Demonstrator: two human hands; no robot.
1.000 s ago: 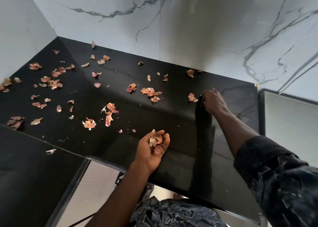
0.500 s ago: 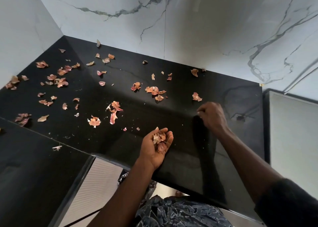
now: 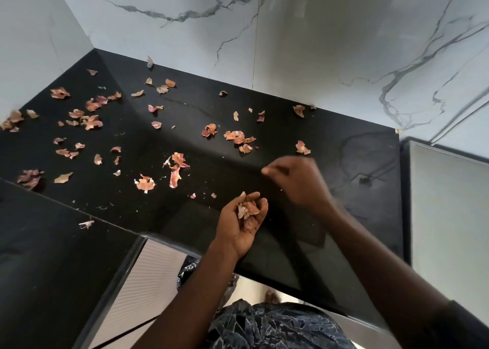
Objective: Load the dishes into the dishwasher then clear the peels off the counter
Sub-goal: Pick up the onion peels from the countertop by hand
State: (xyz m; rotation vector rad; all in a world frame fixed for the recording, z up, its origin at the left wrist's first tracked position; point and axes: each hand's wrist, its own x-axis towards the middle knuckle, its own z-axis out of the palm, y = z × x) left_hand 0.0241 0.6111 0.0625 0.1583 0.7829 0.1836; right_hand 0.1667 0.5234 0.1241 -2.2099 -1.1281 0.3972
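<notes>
Several dry pink-orange onion peels (image 3: 238, 137) lie scattered over the black counter (image 3: 344, 216), thickest at the left and middle. My left hand (image 3: 242, 221) is cupped palm up near the counter's front edge, holding a small pile of gathered peels (image 3: 247, 209). My right hand (image 3: 296, 182) hovers just above and to the right of it, blurred, fingers pinched together; whether a peel is between them does not show. One peel (image 3: 303, 148) lies just beyond the right hand.
White marble walls (image 3: 317, 44) close the counter at the back and left. A grey appliance top (image 3: 449, 203) stands to the right. A second black counter section (image 3: 39, 256) lies at the lower left, with a ribbed white front (image 3: 148, 282) below it.
My right hand has pulled back from the far counter toward my cupped left hand, its fingers closing into a pinch. The left hand has stayed in place with its peels.
</notes>
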